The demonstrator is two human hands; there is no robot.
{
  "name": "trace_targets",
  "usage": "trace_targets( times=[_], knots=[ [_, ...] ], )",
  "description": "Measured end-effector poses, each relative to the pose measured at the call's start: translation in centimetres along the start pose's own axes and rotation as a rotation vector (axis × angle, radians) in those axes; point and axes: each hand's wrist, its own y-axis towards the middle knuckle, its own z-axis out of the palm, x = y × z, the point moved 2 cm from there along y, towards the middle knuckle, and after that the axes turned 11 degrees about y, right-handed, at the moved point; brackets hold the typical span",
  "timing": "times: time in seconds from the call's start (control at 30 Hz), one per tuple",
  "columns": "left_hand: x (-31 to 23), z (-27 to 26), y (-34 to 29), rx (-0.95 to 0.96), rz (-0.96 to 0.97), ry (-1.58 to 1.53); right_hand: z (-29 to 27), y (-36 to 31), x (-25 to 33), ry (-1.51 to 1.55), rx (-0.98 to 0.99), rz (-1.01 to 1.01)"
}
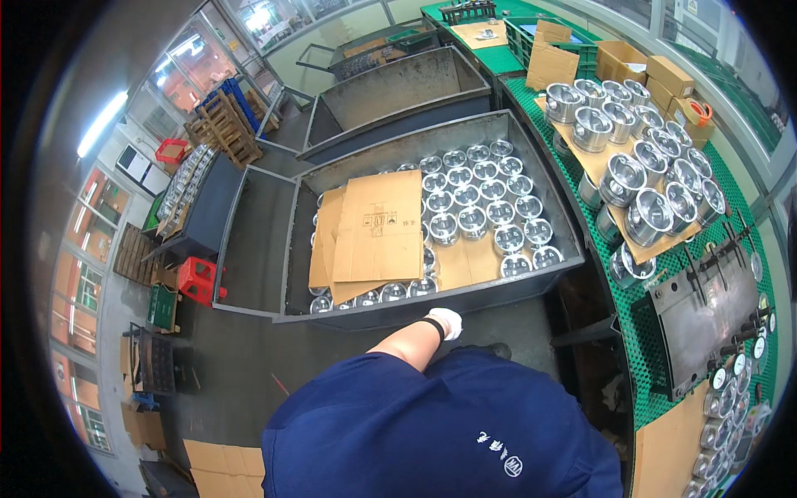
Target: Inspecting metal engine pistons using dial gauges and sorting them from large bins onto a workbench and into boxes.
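Note:
My left hand [449,322], in a white glove with a dark band at the wrist, is close to the front wall of a grey metal bin [515,290]. Its fingers are too small and turned away to make out, and I cannot tell whether it touches the wall. Inside the bin stand rows of shiny metal pistons [471,220]. Flat cardboard sheets [378,249] cover the pistons on the left side. Bare cardboard [465,264] shows between the pistons near the front. My right hand is out of view.
On the right, a green-topped bench [531,104] bears stacked pistons [624,178] on cardboard, and a metal fixture with dial gauges [710,311]. Another metal bin [398,95] stands behind. To the left are an open metal frame [249,241], a red crate [198,280] and wooden pallets [222,129].

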Motion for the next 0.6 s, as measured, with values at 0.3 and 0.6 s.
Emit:
trace_targets(
  times=[0.3,0.6],
  knots=[
    [0.4,0.1,0.6,0.001,-0.059,-0.022,1.0,3.2,0.4,0.027,-0.005,0.003],
    [-4.8,-4.9,0.3,-0.050,0.142,0.112,1.4,5.2,1.2,0.043,0.000,0.027]
  ],
)
